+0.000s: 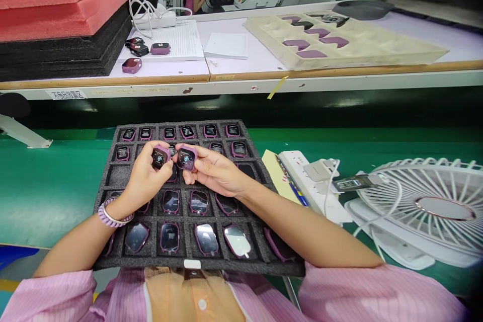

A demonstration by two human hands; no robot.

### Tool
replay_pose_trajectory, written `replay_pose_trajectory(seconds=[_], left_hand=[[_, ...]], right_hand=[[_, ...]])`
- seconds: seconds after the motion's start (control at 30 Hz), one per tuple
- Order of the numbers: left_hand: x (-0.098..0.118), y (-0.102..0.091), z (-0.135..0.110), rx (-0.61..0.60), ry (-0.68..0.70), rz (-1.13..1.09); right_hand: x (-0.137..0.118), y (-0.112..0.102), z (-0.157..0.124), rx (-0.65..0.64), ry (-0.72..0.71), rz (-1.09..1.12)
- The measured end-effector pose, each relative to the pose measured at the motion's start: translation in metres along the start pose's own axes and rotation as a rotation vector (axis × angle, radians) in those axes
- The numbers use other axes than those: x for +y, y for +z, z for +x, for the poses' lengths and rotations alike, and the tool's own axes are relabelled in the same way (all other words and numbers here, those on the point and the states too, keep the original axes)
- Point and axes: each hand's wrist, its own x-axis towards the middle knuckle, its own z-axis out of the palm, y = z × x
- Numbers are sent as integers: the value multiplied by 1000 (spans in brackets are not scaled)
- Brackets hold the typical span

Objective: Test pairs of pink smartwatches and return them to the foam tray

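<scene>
Left hand pinches purple watch; right hand grips second watch; both hide part of foam tray.

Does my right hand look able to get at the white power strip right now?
Probably yes: the power strip lies in the open beside the tray, though your right hand holds a watch.

The head-worn camera looks forward and down from just behind and above the near edge of the tray, past its far edge and across the table to the shelf beyond.
</scene>
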Motion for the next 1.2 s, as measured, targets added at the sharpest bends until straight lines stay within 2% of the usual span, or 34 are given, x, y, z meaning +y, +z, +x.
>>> replay_pose_trajectory(seconds=[0.83, 0.97, 1.1, 1.2], left_hand=[[-1, 1, 0, 1, 40, 11], [-2, 0, 0, -27, 61, 22], [-5, -1, 3, -7, 34, 11], [-4, 1, 5, -15, -75, -121]], right_hand=[[-1, 2, -2, 0, 13, 1], [0, 2, -2, -17, 16, 15], [-1, 0, 1, 17, 25, -8], [-3, -3, 3, 94, 39, -7]])
